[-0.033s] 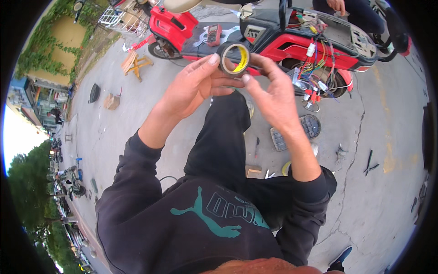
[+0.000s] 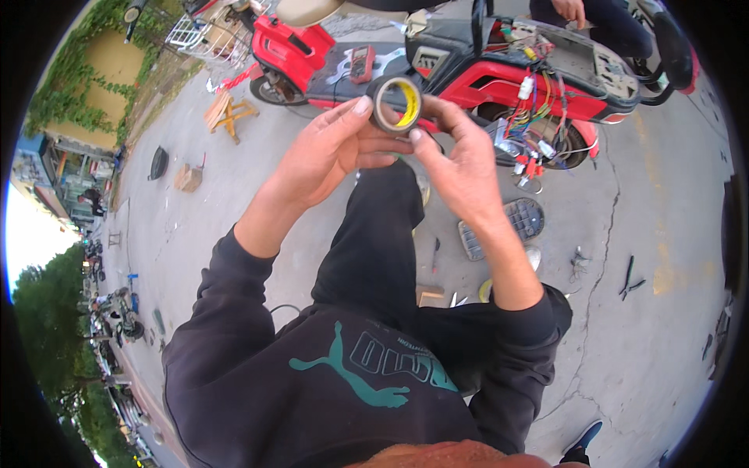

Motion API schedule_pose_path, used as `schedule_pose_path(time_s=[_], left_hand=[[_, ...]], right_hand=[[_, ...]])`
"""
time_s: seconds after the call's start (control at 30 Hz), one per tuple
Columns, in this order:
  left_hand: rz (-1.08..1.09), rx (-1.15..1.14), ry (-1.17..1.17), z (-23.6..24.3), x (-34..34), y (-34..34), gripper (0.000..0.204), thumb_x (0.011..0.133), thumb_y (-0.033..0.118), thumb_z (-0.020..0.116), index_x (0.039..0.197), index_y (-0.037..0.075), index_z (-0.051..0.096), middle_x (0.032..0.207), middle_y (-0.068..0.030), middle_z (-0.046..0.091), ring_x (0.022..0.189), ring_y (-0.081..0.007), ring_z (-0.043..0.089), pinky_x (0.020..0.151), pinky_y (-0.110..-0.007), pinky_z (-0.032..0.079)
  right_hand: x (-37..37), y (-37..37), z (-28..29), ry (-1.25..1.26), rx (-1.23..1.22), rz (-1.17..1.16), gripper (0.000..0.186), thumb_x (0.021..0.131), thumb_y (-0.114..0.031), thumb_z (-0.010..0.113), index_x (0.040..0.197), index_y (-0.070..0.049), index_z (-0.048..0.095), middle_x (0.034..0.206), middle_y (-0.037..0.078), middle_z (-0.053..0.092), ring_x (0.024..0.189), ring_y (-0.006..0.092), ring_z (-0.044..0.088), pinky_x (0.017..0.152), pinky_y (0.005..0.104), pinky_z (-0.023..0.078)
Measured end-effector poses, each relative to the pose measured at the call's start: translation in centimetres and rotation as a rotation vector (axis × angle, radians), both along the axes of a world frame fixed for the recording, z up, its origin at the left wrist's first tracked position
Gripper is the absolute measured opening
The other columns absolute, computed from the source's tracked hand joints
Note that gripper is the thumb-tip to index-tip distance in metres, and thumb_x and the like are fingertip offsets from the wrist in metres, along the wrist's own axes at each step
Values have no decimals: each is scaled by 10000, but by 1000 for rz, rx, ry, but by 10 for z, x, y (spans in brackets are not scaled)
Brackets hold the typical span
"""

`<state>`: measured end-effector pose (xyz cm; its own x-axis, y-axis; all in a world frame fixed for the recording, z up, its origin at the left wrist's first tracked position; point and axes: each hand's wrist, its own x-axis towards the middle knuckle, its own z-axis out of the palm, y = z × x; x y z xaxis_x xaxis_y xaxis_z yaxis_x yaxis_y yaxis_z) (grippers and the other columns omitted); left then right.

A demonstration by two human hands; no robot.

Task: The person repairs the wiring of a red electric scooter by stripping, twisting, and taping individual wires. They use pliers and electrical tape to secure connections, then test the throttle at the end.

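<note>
Between the two frames nothing much has shifted: the dark roll of tape with a yellow inner core (image 2: 396, 104) sits in the same spot between both hands, raised in front of the chest and above the black trouser knee (image 2: 374, 234), so the work on the roll looks to be at the same stage, a judgement only. The left hand (image 2: 328, 152) grips it from the left, fingers stretched over the rim and thumb underneath. The right hand (image 2: 460, 168) closes on its right side, thumb pressed at the lower edge, fingers curled behind. Both forearms rise from dark sleeves, wrists bent inward. Beyond stands a red electric scooter with exposed coloured wiring (image 2: 538, 86) on cracked grey concrete ground (image 2: 647, 312)
</note>
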<state>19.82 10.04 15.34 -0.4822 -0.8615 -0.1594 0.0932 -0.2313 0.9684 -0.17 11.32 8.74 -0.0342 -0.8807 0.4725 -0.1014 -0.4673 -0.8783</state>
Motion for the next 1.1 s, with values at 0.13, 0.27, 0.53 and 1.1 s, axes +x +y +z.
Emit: schedule_pose_path(time_s=[0.13,0.27,0.53,1.1], left_hand=[[22,-62,-58,5,-8,0,435,1111,395,454,1313,34,591,1207,-108,723,1112,-248,719,885,-339,560],[94,-109,-267,16,-12,-9,439,1112,408,433,1341,48,538,1198,-126,711,1022,-255,741,851,-331,576],[-250,-986,-1006,-4,-9,-33,381,968,253,683,1266,26,613,1337,-209,554,1210,-374,610,1008,-464,505],[-241,-1601,-635,59,-11,-17,204,840,167,688,826,47,523,1425,-276,487,1319,-465,504,1094,-504,434]], right_hand=[[2,-4,1,-98,87,19,280,952,-30,624,1213,60,674,1106,119,744,1030,141,674,943,308,527],[5,-5,0,-33,142,-35,182,939,-73,661,1066,44,718,888,135,743,829,200,715,774,347,549],[-2,-8,-12,501,43,-207,179,916,-115,634,990,36,696,874,250,705,802,418,699,732,471,545],[-94,-27,-10,36,343,-258,145,956,-79,646,934,49,709,782,76,707,666,91,637,638,271,520]])
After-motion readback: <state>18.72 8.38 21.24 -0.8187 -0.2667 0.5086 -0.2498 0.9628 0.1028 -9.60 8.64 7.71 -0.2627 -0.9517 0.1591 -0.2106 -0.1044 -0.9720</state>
